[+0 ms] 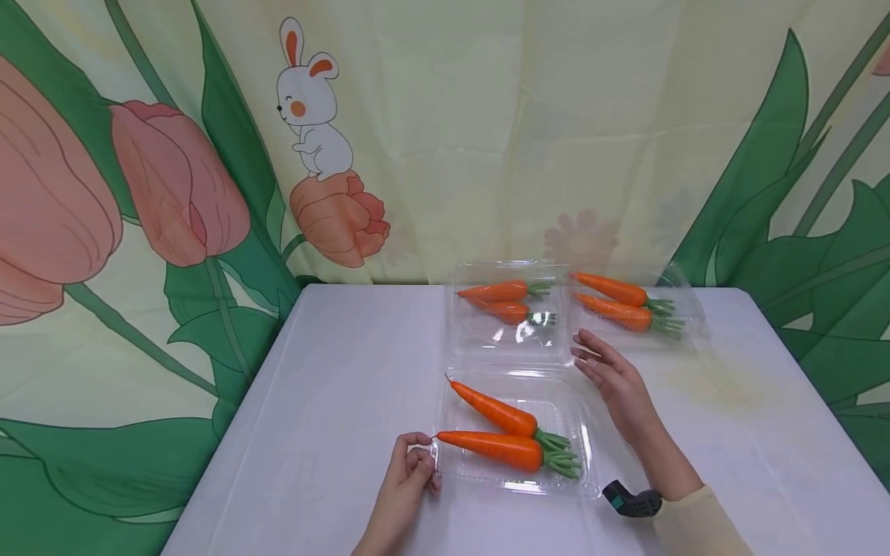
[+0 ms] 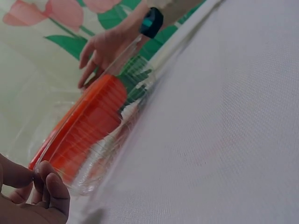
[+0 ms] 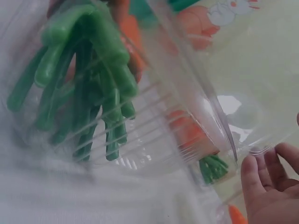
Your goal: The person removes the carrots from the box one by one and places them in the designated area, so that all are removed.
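Note:
A clear plastic clamshell box [image 1: 480, 480] stands unfolded, its lid [image 1: 504, 351] swung up and back from the base. Two orange toy-like carrots, a near carrot [image 1: 490, 448] and a far carrot [image 1: 495, 405], lie in the base, green tops to the right. At the base's left rim, my left hand [image 1: 406, 471] pinches the edge with curled fingers. My right hand [image 1: 615, 378] is at the lid's right edge, its fingers fairly straight and their tips near or touching the plastic. In the right wrist view, green carrot tops [image 3: 88, 84] show through the box wall.
Behind the lid, two more carrots [image 1: 504, 292] show through the plastic. To their right, another clear box [image 1: 688, 297] holds a carrot pair [image 1: 615, 310]. All stand on a white table [image 1: 334, 386] before a printed curtain [image 1: 445, 139]. A dark band [image 1: 633, 500] circles my right wrist.

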Demonstrator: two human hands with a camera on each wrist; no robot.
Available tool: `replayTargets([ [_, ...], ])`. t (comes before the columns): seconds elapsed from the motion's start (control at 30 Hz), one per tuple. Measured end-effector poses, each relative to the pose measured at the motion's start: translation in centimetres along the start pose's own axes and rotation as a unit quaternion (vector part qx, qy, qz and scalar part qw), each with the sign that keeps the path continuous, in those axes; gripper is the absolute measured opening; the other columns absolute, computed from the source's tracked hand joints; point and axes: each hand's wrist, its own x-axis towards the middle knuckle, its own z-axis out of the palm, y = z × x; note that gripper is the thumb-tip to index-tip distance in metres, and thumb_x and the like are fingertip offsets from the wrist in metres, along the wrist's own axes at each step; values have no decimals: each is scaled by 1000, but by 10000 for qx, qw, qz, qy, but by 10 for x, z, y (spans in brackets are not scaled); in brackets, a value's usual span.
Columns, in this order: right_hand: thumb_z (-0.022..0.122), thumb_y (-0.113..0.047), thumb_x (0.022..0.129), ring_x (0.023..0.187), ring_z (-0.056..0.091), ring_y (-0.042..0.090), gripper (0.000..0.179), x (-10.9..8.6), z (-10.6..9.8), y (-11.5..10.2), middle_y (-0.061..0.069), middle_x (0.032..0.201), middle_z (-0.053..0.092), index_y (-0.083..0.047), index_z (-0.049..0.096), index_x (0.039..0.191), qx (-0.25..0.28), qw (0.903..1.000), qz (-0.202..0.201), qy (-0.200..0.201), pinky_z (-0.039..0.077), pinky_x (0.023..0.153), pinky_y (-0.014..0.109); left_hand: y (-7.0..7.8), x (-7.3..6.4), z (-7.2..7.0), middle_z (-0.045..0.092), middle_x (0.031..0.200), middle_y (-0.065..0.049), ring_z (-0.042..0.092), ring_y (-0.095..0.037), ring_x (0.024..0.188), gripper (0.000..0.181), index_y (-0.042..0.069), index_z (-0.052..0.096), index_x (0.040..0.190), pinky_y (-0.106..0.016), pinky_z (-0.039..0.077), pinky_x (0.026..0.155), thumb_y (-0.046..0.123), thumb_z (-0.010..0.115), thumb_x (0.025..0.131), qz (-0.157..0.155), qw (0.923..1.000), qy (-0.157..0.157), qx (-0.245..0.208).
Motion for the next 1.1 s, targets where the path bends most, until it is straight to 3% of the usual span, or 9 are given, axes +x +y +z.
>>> replayTargets([
  [0.23,40,-21,112,129,55,-2,55,2,-3,2,13,165,33,4,26,160,108,9994,271,-159,43,107,14,-1,1,0,56,93,-9,57,-19,77,32,1,35,136,-23,54,70,1,47,105,-42,10000,-22,-21],
  [0.57,41,-22,112,130,53,-3,57,2,-3,0,19,167,25,1,26,161,-136,9989,431,-152,43,106,13,-2,2,-1,56,93,-9,58,-18,77,34,0,35,136,-23,55,70,0,47,104,-53,10000,-21,-67],
  [0.73,44,-22,111,132,49,1,55,0,-1,-6,19,164,29,-2,29,160,-660,9969,434,49,42,104,8,-2,2,-1,57,94,-9,58,-18,77,34,0,35,136,-23,55,70,1,47,105,-56,10000,-22,-47],
  [0.93,49,-26,110,132,46,4,53,-4,4,-21,17,159,36,-5,35,156,-1489,9874,270,459,40,101,8,1,2,0,57,93,-8,59,-18,77,33,1,35,136,-23,56,72,2,48,105,-162,9999,42,21],
  [1.1,49,-21,110,123,50,-2,48,-9,10,-33,20,152,42,-2,38,153,-1751,9836,96,423,42,97,4,1,2,0,58,94,-11,59,-19,78,33,1,36,135,-23,56,73,2,49,104,-226,9997,69,45],
])
